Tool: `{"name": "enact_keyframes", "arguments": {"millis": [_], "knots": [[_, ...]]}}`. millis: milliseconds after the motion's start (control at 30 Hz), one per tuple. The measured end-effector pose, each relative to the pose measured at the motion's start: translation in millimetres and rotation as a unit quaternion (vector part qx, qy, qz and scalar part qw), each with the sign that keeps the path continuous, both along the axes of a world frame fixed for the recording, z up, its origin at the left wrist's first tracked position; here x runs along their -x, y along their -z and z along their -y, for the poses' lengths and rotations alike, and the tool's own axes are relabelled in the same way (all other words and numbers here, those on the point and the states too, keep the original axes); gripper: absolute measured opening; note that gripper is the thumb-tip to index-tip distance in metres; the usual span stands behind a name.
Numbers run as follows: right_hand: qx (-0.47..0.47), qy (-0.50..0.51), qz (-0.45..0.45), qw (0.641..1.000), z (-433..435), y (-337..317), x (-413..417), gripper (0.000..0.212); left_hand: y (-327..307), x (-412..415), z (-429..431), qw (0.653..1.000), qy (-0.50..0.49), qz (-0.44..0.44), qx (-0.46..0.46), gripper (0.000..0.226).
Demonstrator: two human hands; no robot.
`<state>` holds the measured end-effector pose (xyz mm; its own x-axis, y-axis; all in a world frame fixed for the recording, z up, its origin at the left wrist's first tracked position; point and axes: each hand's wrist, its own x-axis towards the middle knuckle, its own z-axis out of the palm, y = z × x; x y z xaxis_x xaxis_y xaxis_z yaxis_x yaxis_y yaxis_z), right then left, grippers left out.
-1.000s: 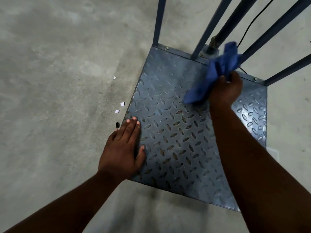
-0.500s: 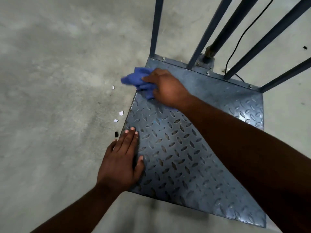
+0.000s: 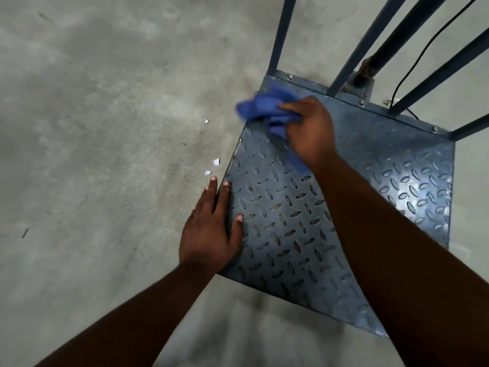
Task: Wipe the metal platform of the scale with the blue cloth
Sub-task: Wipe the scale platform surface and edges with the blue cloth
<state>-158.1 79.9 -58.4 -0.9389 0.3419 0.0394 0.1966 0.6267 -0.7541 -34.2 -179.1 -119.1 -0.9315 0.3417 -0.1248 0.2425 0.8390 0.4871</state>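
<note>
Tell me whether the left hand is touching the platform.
Touching. The head view shows the left hand lying flat on the platform's left edge, thumb and fingers pressed on the tread plate, with no gap visible.

I see a bare grey concrete floor (image 3: 105, 128), mottled with darker stains. Small white scraps (image 3: 216, 162) lie on it. A thin black cable (image 3: 412, 62) runs across the floor at upper right. Lighting is soft and diffuse.

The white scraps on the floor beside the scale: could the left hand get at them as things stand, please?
Probably yes. The left hand lies flat on the platform edge, holding nothing, its fingertips close to the white scraps, with bare floor between.
</note>
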Motion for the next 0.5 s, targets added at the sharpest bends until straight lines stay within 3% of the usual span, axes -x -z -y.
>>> {"name": "enact_keyframes", "arguments": {"millis": [33,67,133,200,267,300,367,433,500], "knots": [[-0.022,0.077,0.002,0.997,-6,2,-5,0.042,-1,-1,0,1.0,-0.004,-0.001,0.003,0.08],[-0.051,0.087,0.029,0.994,-2,4,-12,0.046,-1,-2,1,1.0,-0.006,-0.004,0.003,0.08],[-0.108,-0.057,0.069,0.99,22,11,-29,0.044,-1,-2,2,1.0,-0.006,-0.012,-0.003,0.079],[-0.137,-0.234,0.071,0.96,46,16,-54,0.042,2,-2,2,1.0,0.0,-0.025,-0.004,0.078],[-0.182,-0.288,0.068,0.938,39,19,-69,0.041,3,-1,0,0.999,0.005,-0.038,0.004,0.077],[-0.206,-0.241,0.058,0.947,27,20,-71,0.04,3,-2,0,0.999,0.015,-0.041,0.011,0.077],[-0.214,-0.025,0.078,0.974,-7,22,-81,0.039,4,-3,0,0.997,0.048,-0.059,0.025,0.077],[-0.179,0.139,0.118,0.967,-11,17,-95,0.041,5,-3,1,0.994,0.065,-0.081,0.027,0.075],[-0.233,0.062,0.12,0.963,22,18,-111,0.04,6,-3,0,0.994,0.063,-0.087,0.02,0.074]]}}
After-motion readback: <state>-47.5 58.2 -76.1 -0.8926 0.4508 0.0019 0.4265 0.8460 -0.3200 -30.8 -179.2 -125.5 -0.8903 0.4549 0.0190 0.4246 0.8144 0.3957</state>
